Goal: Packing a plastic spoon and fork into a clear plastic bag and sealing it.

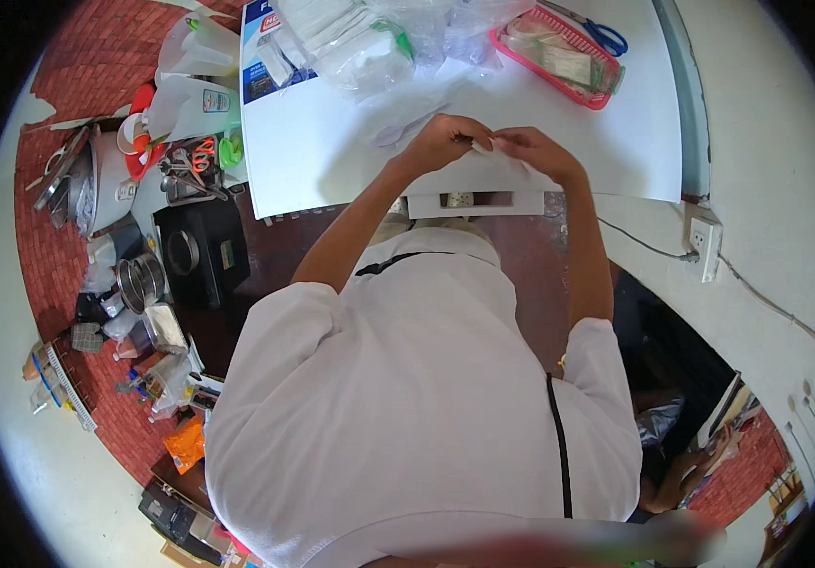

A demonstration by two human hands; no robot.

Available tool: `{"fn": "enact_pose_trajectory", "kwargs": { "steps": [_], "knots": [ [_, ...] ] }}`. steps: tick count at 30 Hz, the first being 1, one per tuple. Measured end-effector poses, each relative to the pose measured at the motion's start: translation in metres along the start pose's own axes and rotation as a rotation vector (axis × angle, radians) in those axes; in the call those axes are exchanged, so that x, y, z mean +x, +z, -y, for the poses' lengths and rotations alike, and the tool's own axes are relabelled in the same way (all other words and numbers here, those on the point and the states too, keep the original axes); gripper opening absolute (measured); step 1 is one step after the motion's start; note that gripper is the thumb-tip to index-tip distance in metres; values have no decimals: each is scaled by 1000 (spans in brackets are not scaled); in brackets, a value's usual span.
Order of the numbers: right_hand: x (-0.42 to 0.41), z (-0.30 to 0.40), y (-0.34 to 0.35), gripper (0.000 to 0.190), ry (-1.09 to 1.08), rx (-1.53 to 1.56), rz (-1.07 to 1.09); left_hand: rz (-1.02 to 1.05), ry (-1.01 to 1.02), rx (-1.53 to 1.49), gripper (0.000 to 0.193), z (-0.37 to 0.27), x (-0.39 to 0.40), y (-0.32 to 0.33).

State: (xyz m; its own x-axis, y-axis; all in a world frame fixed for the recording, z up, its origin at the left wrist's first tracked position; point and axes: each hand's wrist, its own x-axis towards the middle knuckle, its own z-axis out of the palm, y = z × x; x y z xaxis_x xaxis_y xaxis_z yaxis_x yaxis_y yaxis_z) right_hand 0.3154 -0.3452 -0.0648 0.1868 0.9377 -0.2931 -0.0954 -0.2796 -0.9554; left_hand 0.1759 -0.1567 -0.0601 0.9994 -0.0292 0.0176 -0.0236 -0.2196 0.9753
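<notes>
Over the near part of the white table, my left hand and my right hand meet at the fingertips. Between them they pinch a thin white piece, which looks like film or paper; the fingers hide much of it. Just beyond my left hand lies a clear plastic wrapper with a pale item that may be a plastic spoon. Farther back is a plastic bag of white packets, next to crumpled clear plastic bags.
A red plastic basket holds packets at the back right, with blue-handled scissors at its far edge. Translucent jugs and a tool holder with orange-handled scissors stand left. A cable runs to a wall outlet on the right.
</notes>
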Motion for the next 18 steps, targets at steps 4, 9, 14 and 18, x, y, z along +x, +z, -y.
{"fn": "enact_pose_trajectory", "kwargs": {
  "steps": [4,9,14,18],
  "knots": [
    [11,4,15,44,85,79,50,-25,109,19,34,2,-2,-13],
    [13,8,19,40,131,121,61,-104,-47,1,37,-3,-7,-25],
    [13,11,24,41,109,180,41,-66,50,55,32,0,0,-28],
    [7,20,26,50,103,143,68,-19,9,48,30,-1,7,-31]
  ]
}}
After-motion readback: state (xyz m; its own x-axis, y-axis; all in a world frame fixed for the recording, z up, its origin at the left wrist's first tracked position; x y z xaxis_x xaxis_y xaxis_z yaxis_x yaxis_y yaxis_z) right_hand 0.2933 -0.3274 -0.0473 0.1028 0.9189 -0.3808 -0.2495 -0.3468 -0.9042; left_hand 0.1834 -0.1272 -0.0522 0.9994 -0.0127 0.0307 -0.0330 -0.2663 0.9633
